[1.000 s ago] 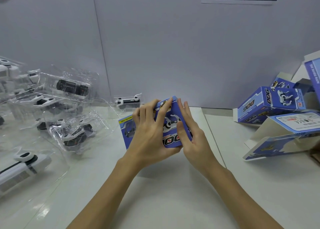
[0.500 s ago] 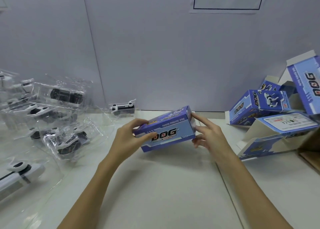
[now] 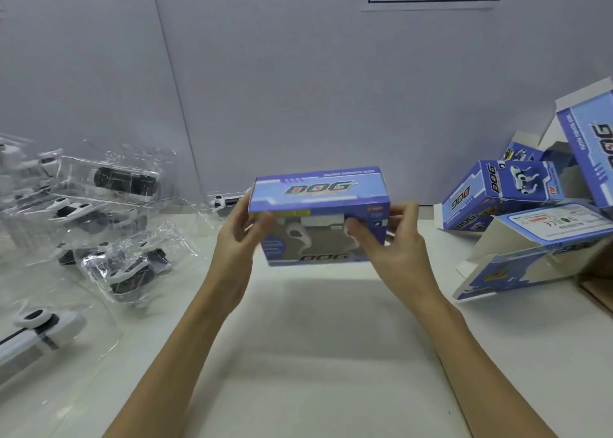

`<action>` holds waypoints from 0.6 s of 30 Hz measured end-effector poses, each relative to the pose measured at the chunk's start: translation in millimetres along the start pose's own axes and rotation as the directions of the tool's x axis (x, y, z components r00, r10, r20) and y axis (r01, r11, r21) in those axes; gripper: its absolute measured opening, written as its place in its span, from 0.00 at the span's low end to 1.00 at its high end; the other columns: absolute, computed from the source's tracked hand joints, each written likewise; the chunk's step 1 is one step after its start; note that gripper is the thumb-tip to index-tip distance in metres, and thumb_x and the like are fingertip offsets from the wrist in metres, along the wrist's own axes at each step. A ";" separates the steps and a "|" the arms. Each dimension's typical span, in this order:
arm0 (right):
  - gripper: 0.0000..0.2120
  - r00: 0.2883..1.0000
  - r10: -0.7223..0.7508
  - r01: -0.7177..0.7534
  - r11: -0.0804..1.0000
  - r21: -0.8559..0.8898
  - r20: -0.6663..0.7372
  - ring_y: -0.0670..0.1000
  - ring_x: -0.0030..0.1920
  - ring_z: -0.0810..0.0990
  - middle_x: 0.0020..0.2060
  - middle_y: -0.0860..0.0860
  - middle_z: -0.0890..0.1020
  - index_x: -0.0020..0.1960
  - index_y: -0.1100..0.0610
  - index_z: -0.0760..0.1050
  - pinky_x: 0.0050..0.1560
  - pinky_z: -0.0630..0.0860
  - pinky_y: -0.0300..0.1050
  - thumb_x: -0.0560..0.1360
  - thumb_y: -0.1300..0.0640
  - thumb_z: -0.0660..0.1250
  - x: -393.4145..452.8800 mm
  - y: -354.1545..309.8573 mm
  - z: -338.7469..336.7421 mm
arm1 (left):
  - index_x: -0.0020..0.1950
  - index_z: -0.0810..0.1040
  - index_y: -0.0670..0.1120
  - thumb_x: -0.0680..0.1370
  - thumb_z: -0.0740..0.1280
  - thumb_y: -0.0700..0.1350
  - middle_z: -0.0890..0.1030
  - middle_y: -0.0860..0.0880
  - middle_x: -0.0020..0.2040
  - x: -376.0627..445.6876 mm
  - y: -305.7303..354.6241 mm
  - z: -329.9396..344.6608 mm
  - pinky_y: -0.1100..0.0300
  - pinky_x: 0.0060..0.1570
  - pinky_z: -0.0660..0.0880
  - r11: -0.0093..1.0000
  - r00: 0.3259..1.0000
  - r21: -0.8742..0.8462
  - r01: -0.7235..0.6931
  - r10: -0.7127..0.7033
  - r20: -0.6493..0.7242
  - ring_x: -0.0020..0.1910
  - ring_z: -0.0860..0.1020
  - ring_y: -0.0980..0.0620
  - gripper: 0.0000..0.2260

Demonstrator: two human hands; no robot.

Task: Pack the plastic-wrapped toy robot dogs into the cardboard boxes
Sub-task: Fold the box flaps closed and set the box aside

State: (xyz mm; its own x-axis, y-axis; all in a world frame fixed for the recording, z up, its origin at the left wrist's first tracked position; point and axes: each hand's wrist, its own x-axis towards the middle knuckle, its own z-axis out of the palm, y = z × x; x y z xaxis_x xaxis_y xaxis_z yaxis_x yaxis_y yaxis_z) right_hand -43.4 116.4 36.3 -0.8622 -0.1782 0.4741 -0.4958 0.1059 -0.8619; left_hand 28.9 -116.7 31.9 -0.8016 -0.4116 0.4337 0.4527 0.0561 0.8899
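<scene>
A closed blue cardboard box [image 3: 318,202] printed "DOG" hangs above the white table [image 3: 318,354], its window face turned toward me. My left hand [image 3: 237,238] grips its left end and my right hand [image 3: 394,241] grips its right end. A white toy shows blurred through the window. Several plastic-wrapped toy robot dogs [image 3: 127,265] lie on the left of the table, one more [image 3: 36,328] near the front left edge.
Blue boxes lie at the right: a closed one [image 3: 497,198] on its side, an open one [image 3: 544,255] tipped toward me, and another [image 3: 593,145] leaning at the frame edge. A grey wall panel [image 3: 298,72] stands behind the table.
Both hands lifted the box off the table and turned it, so its window face now points toward me and its long top side shows.
</scene>
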 end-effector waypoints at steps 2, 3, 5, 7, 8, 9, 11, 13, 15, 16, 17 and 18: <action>0.29 0.998 0.061 -0.061 0.998 0.036 -0.003 0.39 0.41 0.84 0.43 0.44 0.86 0.57 0.51 0.64 0.39 0.76 0.30 0.70 0.29 0.64 0.3 -2.3 2.7 | 0.76 0.72 0.56 0.70 0.77 0.66 0.82 0.51 0.66 -4.8 -3.0 7.3 0.60 0.53 0.81 0.996 0.997 0.083 -0.013 0.006 0.083 0.63 0.82 0.50 0.37; 0.28 0.996 0.087 -0.088 0.995 0.042 0.018 0.39 0.39 0.84 0.39 0.42 0.86 0.59 0.50 0.63 0.37 0.75 0.29 0.72 0.29 0.60 -0.6 -2.5 4.5 | 0.76 0.72 0.56 0.72 0.77 0.65 0.82 0.50 0.66 -7.2 -5.4 11.6 0.57 0.53 0.82 0.998 0.995 0.067 0.010 -0.016 0.096 0.63 0.82 0.48 0.36; 0.28 0.995 0.081 -0.085 0.995 0.061 0.057 0.39 0.41 0.83 0.41 0.41 0.85 0.65 0.49 0.64 0.39 0.76 0.29 0.75 0.30 0.56 -2.7 -2.2 9.0 | 0.74 0.74 0.54 0.75 0.74 0.63 0.83 0.49 0.65 -9.6 -5.7 17.3 0.49 0.57 0.83 0.998 0.997 -0.017 0.052 -0.051 0.065 0.63 0.83 0.45 0.30; 0.28 0.994 0.036 -0.047 0.993 0.104 0.106 0.36 0.49 0.82 0.55 0.41 0.82 0.72 0.49 0.65 0.44 0.77 0.29 0.78 0.35 0.54 -4.6 -2.5 14.6 | 0.73 0.75 0.52 0.79 0.71 0.59 0.83 0.47 0.65 -9.4 -4.5 19.2 0.44 0.61 0.81 0.993 0.996 -0.085 0.083 -0.082 0.019 0.63 0.83 0.43 0.26; 0.29 0.992 0.020 -0.036 0.991 0.128 0.125 0.36 0.54 0.81 0.60 0.42 0.80 0.75 0.49 0.66 0.47 0.79 0.31 0.79 0.36 0.55 -5.4 -1.1 17.1 | 0.73 0.75 0.51 0.80 0.70 0.57 0.83 0.46 0.65 -9.4 -4.7 19.0 0.43 0.63 0.79 0.989 0.995 -0.114 0.099 -0.099 0.005 0.64 0.82 0.42 0.23; 0.30 0.991 0.018 -0.038 0.988 0.150 0.130 0.39 0.58 0.80 0.64 0.43 0.78 0.78 0.49 0.66 0.51 0.80 0.35 0.80 0.37 0.55 -5.8 0.0 18.5 | 0.73 0.76 0.50 0.81 0.70 0.56 0.83 0.45 0.65 -9.6 -5.0 18.4 0.42 0.65 0.78 0.982 0.992 -0.144 0.123 -0.124 -0.003 0.64 0.82 0.41 0.22; 0.30 0.989 0.033 -0.060 0.981 0.186 0.143 0.43 0.58 0.80 0.64 0.47 0.79 0.78 0.49 0.68 0.52 0.80 0.38 0.79 0.37 0.57 -4.5 2.8 17.6 | 0.72 0.77 0.47 0.80 0.69 0.55 0.83 0.43 0.65 -9.8 -4.9 16.7 0.41 0.67 0.76 0.969 0.985 -0.180 0.170 -0.174 -0.006 0.64 0.82 0.39 0.23; 0.27 0.982 0.034 -0.067 0.983 0.173 0.184 0.44 0.51 0.80 0.58 0.50 0.82 0.74 0.51 0.74 0.47 0.77 0.33 0.80 0.39 0.59 -3.4 5.0 14.1 | 0.72 0.77 0.46 0.79 0.69 0.54 0.84 0.42 0.64 -8.8 -4.1 13.5 0.41 0.66 0.77 0.965 0.980 -0.176 0.193 -0.198 -0.011 0.63 0.82 0.39 0.23; 0.27 0.973 0.058 -0.096 0.982 0.160 0.224 0.47 0.50 0.82 0.55 0.50 0.84 0.72 0.52 0.75 0.45 0.77 0.33 0.79 0.40 0.61 -2.3 7.0 12.3 | 0.71 0.77 0.46 0.80 0.71 0.54 0.84 0.42 0.64 -6.5 -2.8 8.3 0.43 0.64 0.78 0.968 0.978 -0.150 0.204 -0.207 -0.008 0.62 0.83 0.39 0.22; 0.27 0.966 0.084 -0.125 0.979 0.159 0.243 0.47 0.49 0.84 0.53 0.49 0.85 0.72 0.51 0.74 0.44 0.77 0.34 0.78 0.38 0.62 -2.0 7.0 12.1 | 0.71 0.78 0.46 0.80 0.71 0.54 0.84 0.43 0.63 -5.2 -3.0 5.0 0.45 0.62 0.78 0.966 0.975 -0.138 0.219 -0.221 0.003 0.62 0.83 0.40 0.22; 0.27 0.958 0.126 -0.167 0.975 0.144 0.260 0.46 0.48 0.85 0.52 0.49 0.86 0.71 0.48 0.72 0.43 0.77 0.35 0.77 0.35 0.63 -1.2 6.1 11.1 | 0.69 0.79 0.46 0.79 0.70 0.55 0.85 0.43 0.62 -3.5 -3.7 1.0 0.48 0.59 0.80 0.963 0.971 -0.130 0.237 -0.237 0.019 0.60 0.84 0.41 0.22; 0.28 0.944 0.179 -0.215 0.971 0.106 0.278 0.46 0.47 0.85 0.50 0.50 0.86 0.70 0.45 0.70 0.42 0.77 0.37 0.77 0.30 0.64 0.1 4.7 8.5 | 0.67 0.81 0.45 0.78 0.70 0.55 0.86 0.44 0.59 -2.0 -4.9 -3.3 0.52 0.54 0.81 0.957 0.966 -0.130 0.258 -0.255 0.040 0.57 0.85 0.43 0.22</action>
State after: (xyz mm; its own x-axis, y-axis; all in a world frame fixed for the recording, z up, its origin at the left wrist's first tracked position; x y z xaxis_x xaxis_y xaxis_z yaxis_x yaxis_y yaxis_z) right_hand -45.0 108.6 30.7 -0.8736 -0.4213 0.2437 -0.2853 0.0375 -0.9577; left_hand 29.5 -119.2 26.2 -0.9056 -0.3752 0.1976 0.2771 -0.1707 0.9456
